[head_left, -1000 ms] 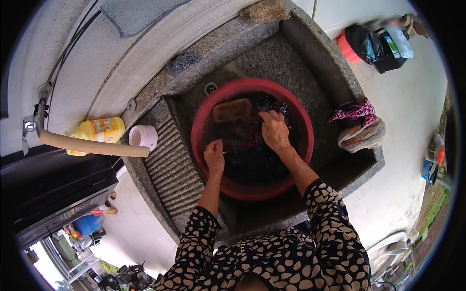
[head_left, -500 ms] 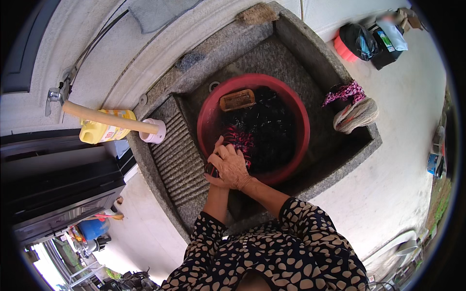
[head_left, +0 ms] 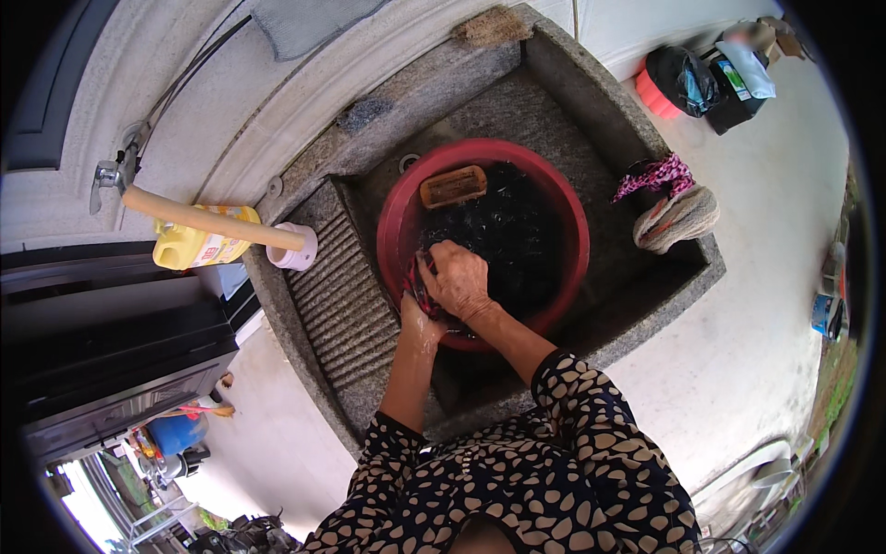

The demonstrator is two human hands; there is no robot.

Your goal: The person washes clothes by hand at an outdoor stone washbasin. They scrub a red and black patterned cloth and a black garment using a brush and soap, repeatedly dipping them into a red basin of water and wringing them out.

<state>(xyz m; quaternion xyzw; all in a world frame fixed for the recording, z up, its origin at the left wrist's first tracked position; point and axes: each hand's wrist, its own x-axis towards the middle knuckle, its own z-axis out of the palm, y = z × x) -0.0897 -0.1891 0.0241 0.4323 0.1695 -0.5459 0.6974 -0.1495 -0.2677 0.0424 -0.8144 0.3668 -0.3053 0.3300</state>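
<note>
Red-and-dark wet cloth [head_left: 417, 282] sits bunched at the near-left rim of the round red plastic basin [head_left: 395, 210] in the grey stone sink [head_left: 591, 102]. Both hands clench it: right hand [head_left: 459, 280] on top, left hand [head_left: 417, 319] beneath. It looks like mid-scrub; rubbing on would call for a firm grip.

A grey stone sink [head_left: 591, 102] holds a red basin [head_left: 392, 222], with bundled cloths [head_left: 669, 208] on its rim.

The left hand [head_left: 417, 319] is largely covered by the right hand [head_left: 459, 282] at frame centre, and the cloth [head_left: 415, 282] gripped between them is mostly hidden.
</note>
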